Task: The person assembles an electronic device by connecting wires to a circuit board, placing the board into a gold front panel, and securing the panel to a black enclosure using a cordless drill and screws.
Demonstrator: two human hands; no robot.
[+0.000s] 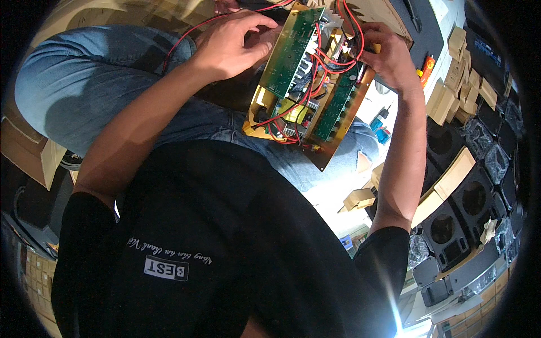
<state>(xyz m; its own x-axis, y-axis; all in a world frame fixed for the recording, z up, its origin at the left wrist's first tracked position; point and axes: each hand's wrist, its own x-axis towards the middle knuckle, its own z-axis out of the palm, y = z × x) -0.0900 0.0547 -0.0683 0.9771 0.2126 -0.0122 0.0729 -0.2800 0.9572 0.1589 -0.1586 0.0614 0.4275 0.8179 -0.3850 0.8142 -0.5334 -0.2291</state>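
The floor runs pale and glaring beside the person — a teal tool with a dark tip lies on it, an orange tool farther ahead, a small open carton nearer. Black speaker cabinets carry a long tan strip. The jeans-clad lap is below the gold electronics chassis — bearing it or not, I can't tell.

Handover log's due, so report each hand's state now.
Left hand: open, beside the gold chassis with green circuit boards.
Right hand: curled at the chassis's right side; whether it grips anything cannot be told.
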